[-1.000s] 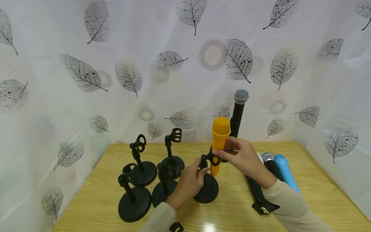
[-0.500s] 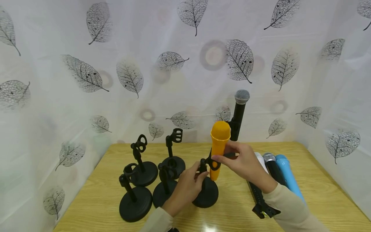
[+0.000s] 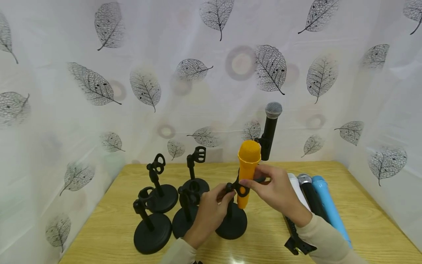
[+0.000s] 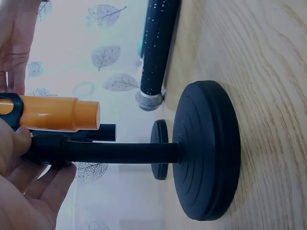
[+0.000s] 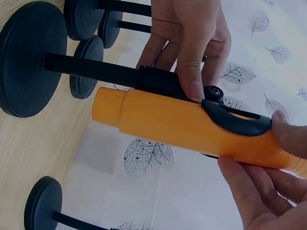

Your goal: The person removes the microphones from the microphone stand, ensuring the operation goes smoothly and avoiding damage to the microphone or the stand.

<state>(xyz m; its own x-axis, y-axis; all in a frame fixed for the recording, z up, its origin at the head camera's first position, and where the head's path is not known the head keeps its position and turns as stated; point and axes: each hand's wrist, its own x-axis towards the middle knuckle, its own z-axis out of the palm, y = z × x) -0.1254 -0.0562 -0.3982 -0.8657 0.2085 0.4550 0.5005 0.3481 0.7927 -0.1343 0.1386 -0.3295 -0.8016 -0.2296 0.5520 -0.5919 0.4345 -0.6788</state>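
Observation:
My right hand (image 3: 280,189) pinches an orange microphone (image 3: 248,157), thumb on one side and fingers on the other. The microphone stands nearly upright, head up, its handle seated in the oval clip (image 5: 235,120) of a black desk stand (image 3: 232,224). Its narrow tail end sticks out below the clip. With thumb and fingers, my left hand (image 3: 209,212) grips the top of the stand's post (image 4: 124,152), just under the clip joint. The round base rests on the table. In the right wrist view, the left thumb tip lies right at the clip's edge.
Several black stands with bare clips, such as this front one (image 3: 152,233), crowd the left. Behind the orange microphone, a silver-headed black microphone (image 3: 271,128) sits in a stand. White (image 3: 296,187), black (image 3: 311,194) and blue (image 3: 331,205) microphones lie at the right, beside my right forearm.
The orange microphone sits slightly lower, and the stand holding it has shifted a little toward me. Both hands have moved down with them, keeping their grips.

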